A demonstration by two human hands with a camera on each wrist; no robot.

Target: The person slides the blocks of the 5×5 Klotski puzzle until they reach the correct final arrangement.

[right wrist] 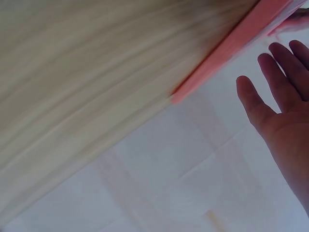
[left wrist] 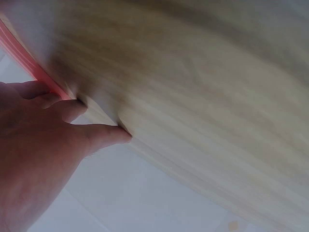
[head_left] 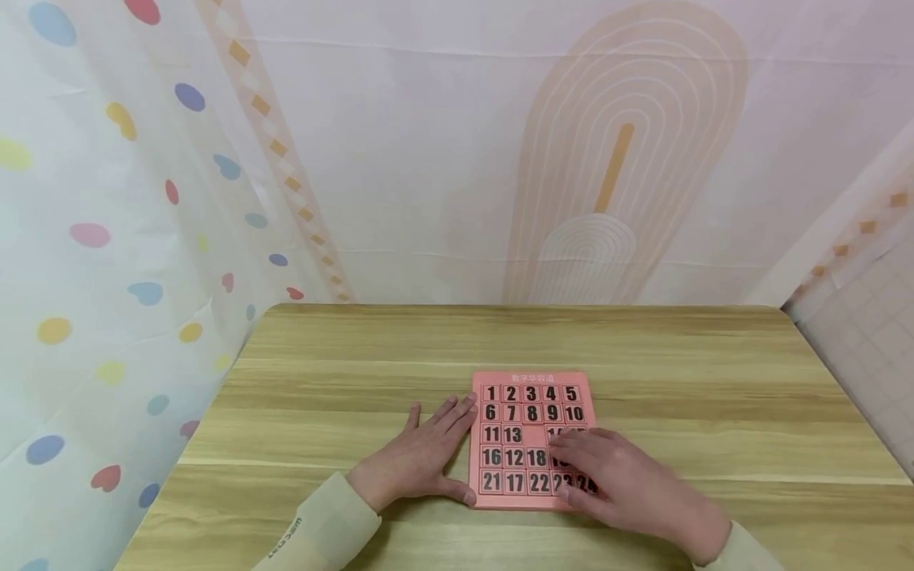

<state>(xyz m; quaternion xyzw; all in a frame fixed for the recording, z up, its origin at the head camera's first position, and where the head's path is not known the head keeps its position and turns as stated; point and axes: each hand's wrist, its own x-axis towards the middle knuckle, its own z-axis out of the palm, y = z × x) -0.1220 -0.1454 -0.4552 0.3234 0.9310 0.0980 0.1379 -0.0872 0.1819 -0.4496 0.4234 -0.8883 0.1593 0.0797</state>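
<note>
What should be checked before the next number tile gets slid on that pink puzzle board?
1. Pink puzzle board lies flat on the wooden table: ok.
2. Left hand rests flat against the board's left edge, steadying it: ok.
3. Right hand lies over the lower right tiles: ok.
4. Gap right of tile 13 is open: ok.
5. Numbers under the right hand readable: not ok, fingers hide them.
6. Which tile the fingers press: cannot tell.
</note>
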